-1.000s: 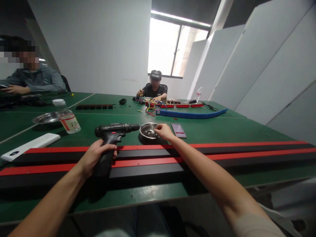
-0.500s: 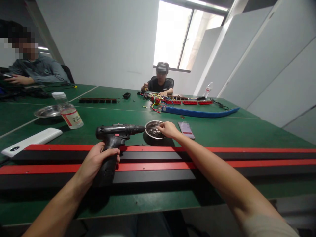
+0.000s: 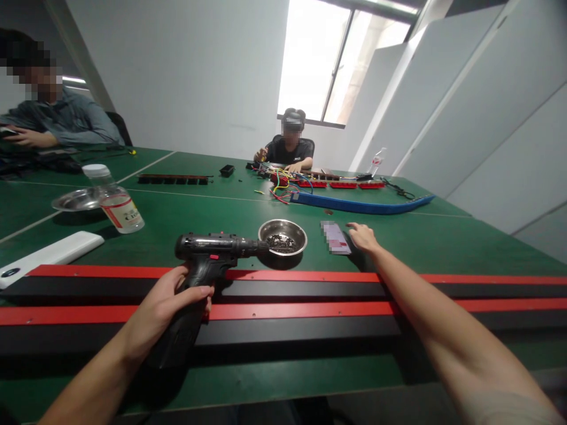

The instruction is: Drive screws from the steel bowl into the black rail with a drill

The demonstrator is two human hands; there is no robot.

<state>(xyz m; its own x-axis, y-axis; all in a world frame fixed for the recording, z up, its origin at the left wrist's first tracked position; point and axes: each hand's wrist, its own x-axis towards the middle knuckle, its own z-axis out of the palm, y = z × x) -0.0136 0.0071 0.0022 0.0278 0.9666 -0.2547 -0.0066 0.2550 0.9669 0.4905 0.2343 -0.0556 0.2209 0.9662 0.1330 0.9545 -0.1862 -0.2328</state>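
My left hand (image 3: pixel 163 304) is wrapped round the handle of a black cordless drill (image 3: pixel 210 247), held above two long black-and-red bars (image 3: pixel 301 289). The drill's nose points right and overlaps the left side of a steel bowl (image 3: pixel 303 237) holding small dark pieces, likely screws. Beyond the bars, my right hand (image 3: pixel 364 238) is just right of a phone (image 3: pixel 336 239) lying on the table. Its index finger reaches out to the left, apart from the thumb, and I see nothing in it.
At the left stand a clear bottle (image 3: pixel 119 206), a steel dish (image 3: pixel 73 200) and a white long object (image 3: pixel 53 257). Farther back lie a blue strip (image 3: pixel 363 203), coloured wires (image 3: pixel 279 183) and red parts (image 3: pixel 343 185). Two other people (image 3: pixel 290 144) sit across the table.
My right hand has left the bowl and moved right, past the phone. The thin rod seen at the drill's nose before is no longer clearly visible. My left hand keeps the drill.
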